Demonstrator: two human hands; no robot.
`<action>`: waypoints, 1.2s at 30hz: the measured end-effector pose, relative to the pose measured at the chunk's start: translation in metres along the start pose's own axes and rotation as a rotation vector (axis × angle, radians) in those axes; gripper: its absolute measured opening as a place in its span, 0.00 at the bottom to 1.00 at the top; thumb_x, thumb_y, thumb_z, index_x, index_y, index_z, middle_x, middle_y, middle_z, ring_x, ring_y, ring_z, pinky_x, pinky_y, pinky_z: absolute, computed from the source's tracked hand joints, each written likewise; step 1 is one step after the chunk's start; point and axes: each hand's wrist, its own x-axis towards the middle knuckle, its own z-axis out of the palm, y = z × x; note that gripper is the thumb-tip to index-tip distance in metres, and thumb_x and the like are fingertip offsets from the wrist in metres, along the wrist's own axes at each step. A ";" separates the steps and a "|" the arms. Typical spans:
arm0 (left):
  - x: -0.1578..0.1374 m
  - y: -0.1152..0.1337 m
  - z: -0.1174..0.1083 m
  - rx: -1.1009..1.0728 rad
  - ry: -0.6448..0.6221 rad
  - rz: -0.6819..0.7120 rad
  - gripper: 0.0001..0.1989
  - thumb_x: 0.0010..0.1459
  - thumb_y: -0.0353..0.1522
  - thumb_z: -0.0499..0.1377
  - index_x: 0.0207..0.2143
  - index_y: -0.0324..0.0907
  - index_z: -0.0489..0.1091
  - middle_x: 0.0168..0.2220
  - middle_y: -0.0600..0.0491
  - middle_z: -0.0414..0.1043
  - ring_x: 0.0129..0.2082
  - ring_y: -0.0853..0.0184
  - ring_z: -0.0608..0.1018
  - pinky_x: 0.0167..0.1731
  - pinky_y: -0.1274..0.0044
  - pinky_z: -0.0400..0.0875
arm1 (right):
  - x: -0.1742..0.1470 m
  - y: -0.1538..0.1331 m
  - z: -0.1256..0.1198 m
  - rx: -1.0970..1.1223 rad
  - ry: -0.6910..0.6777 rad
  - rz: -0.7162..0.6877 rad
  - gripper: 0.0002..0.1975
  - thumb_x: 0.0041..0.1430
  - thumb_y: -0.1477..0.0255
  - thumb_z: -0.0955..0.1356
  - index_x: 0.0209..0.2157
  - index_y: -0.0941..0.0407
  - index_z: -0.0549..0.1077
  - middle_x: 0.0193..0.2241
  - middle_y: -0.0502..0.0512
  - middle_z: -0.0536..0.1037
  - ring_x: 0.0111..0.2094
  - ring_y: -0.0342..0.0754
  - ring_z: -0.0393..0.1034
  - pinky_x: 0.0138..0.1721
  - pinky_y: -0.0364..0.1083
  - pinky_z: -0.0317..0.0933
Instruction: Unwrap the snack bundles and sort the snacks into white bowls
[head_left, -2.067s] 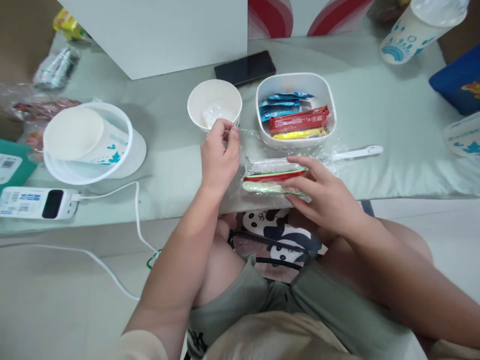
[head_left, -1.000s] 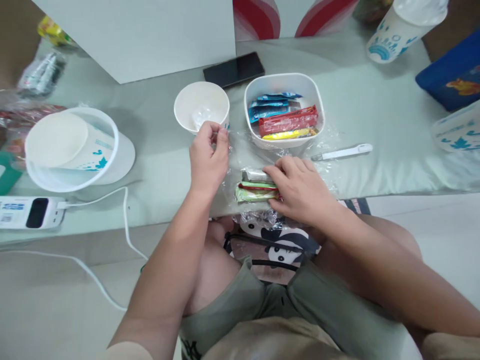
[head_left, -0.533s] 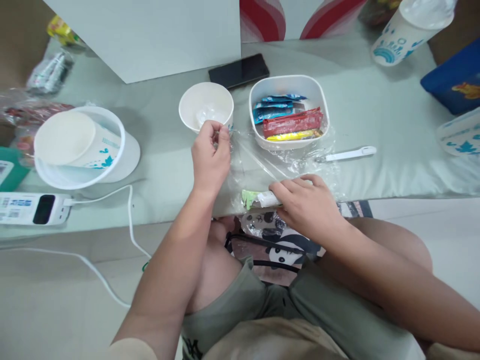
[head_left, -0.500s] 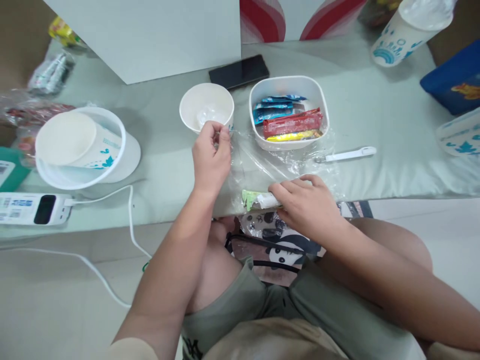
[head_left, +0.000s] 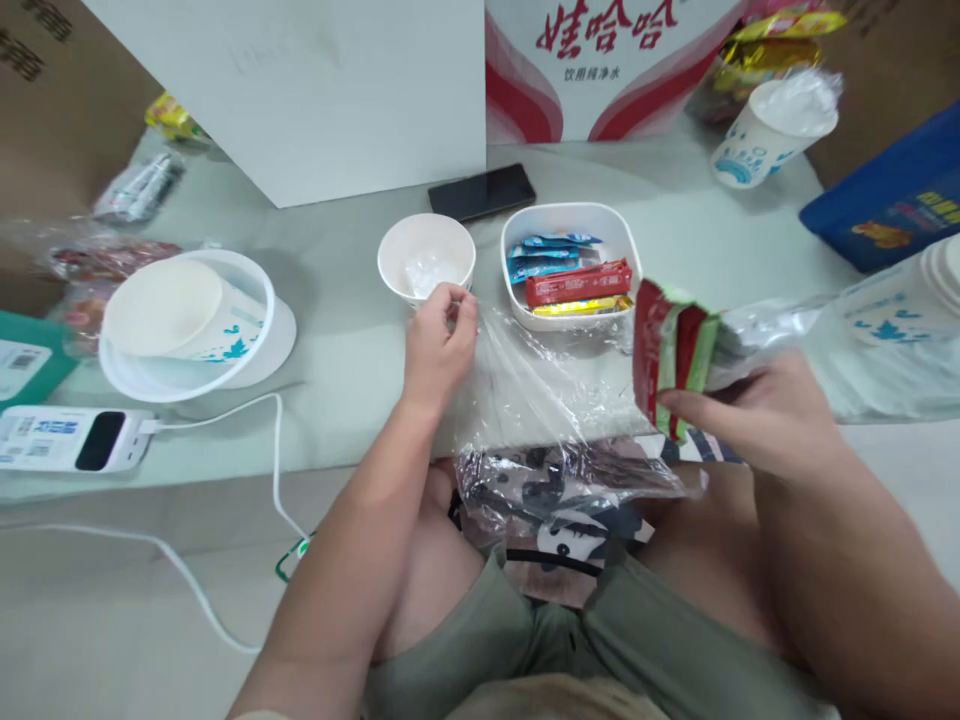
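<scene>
My left hand (head_left: pixel 441 340) is closed in a pinch on the edge of a clear plastic bag (head_left: pixel 525 400), right by the rim of a white paper cup (head_left: pixel 394 270). The bag drapes over the table edge toward my lap. Something clear and crumpled lies inside the cup. My right hand (head_left: pixel 772 410) grips several red and green snack packets (head_left: pixel 679 360) between thumb and fingers, lifted at the table's front edge. Behind them sits a square white tub (head_left: pixel 637 250) with blue packets (head_left: pixel 547 255), a red packet (head_left: pixel 577 285) and a yellow one (head_left: pixel 574 306).
A black phone (head_left: pixel 484 192) lies behind the cup and tub. Left are a white plastic bowl (head_left: pixel 274 345) with a paper cup (head_left: pixel 161 305) in it, and a power strip (head_left: pixel 71 438) with a white cable. Paper cups (head_left: pixel 772 130) and a blue bag (head_left: pixel 885 200) stand right.
My right hand has moved right and up, carrying the red and green packets away from the plastic bag. The left hand keeps its pinch beside the cup. The view has tilted upward.
</scene>
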 end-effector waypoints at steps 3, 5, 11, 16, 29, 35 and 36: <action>-0.001 0.004 0.001 -0.017 -0.062 -0.005 0.09 0.66 0.36 0.57 0.31 0.45 0.65 0.22 0.58 0.67 0.23 0.69 0.69 0.27 0.74 0.61 | 0.032 -0.013 -0.007 -0.233 0.237 0.007 0.13 0.49 0.58 0.74 0.29 0.50 0.71 0.25 0.53 0.76 0.26 0.52 0.69 0.26 0.52 0.63; -0.001 0.006 0.000 -0.022 -0.074 -0.010 0.09 0.66 0.36 0.57 0.31 0.45 0.65 0.23 0.58 0.68 0.23 0.69 0.70 0.27 0.74 0.61 | 0.064 -0.023 -0.007 -0.417 0.288 0.003 0.14 0.50 0.61 0.74 0.37 0.51 0.75 0.32 0.57 0.80 0.32 0.56 0.74 0.33 0.55 0.66; -0.003 0.008 -0.003 -0.028 -0.076 -0.020 0.09 0.66 0.34 0.56 0.31 0.45 0.65 0.22 0.58 0.67 0.23 0.69 0.70 0.28 0.74 0.62 | 0.144 -0.010 0.008 -0.740 -0.228 -0.058 0.43 0.46 0.61 0.78 0.63 0.55 0.68 0.60 0.68 0.74 0.62 0.76 0.65 0.59 0.75 0.53; -0.005 0.010 -0.006 -0.031 -0.087 -0.010 0.08 0.65 0.33 0.55 0.31 0.45 0.65 0.23 0.58 0.67 0.24 0.69 0.70 0.28 0.75 0.62 | 0.158 0.014 0.013 -0.713 -0.277 -0.154 0.46 0.54 0.50 0.73 0.70 0.51 0.60 0.72 0.67 0.55 0.71 0.78 0.46 0.63 0.78 0.40; -0.004 0.011 -0.003 -0.037 -0.105 -0.015 0.07 0.64 0.33 0.56 0.31 0.44 0.66 0.23 0.57 0.68 0.24 0.70 0.70 0.27 0.75 0.63 | 0.123 0.000 0.018 -0.605 -0.116 -0.267 0.26 0.69 0.60 0.62 0.64 0.55 0.67 0.66 0.67 0.67 0.68 0.67 0.59 0.65 0.73 0.45; -0.006 0.013 -0.006 -0.241 -0.269 -0.004 0.11 0.64 0.41 0.58 0.32 0.45 0.66 0.21 0.57 0.69 0.20 0.72 0.69 0.21 0.77 0.62 | 0.033 0.013 0.040 -0.225 0.107 -0.208 0.20 0.62 0.64 0.68 0.54 0.55 0.70 0.51 0.64 0.79 0.51 0.59 0.75 0.53 0.60 0.69; -0.007 0.013 -0.006 -0.285 -0.311 -0.009 0.13 0.64 0.45 0.59 0.33 0.46 0.66 0.21 0.57 0.70 0.18 0.72 0.68 0.19 0.77 0.61 | 0.025 0.019 0.048 -0.203 0.100 -0.204 0.24 0.60 0.64 0.69 0.57 0.55 0.68 0.54 0.65 0.77 0.54 0.60 0.73 0.54 0.61 0.69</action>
